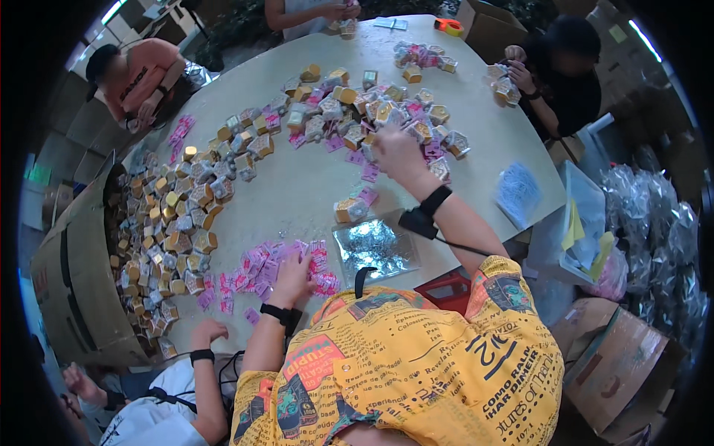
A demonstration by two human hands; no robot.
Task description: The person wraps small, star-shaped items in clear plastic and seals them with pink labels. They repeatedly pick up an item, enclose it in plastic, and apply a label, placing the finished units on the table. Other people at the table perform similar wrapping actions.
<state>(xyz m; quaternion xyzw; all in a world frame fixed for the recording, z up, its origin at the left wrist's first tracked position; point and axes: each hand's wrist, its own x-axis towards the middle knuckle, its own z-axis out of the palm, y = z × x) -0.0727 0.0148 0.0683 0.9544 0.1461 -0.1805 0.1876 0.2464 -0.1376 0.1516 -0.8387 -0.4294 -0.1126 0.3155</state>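
Note:
My left hand (294, 278) rests on a heap of small pink printed packets (256, 269) at the near edge of the table, its fingers apart and pointing away from me. My right hand (399, 154) reaches forward to a pile of small gold-and-white faceted containers (331, 109) mixed with pink packets. Its fingers are bent at the pile's near side; what they hold, if anything, is hidden. One wrapped gold-and-white container (349, 210) lies apart, with a pink packet (367, 196) against it. Close to my body lies a flat clear shiny bag stack (378, 245).
A big cardboard box (71, 275) on its side at the left spills many containers onto the white table (268, 208). A bluish clear packet (518, 195) and a plastic bin (573, 223) are at the right. Orange tape (448, 27) lies far off. Other people work around the table.

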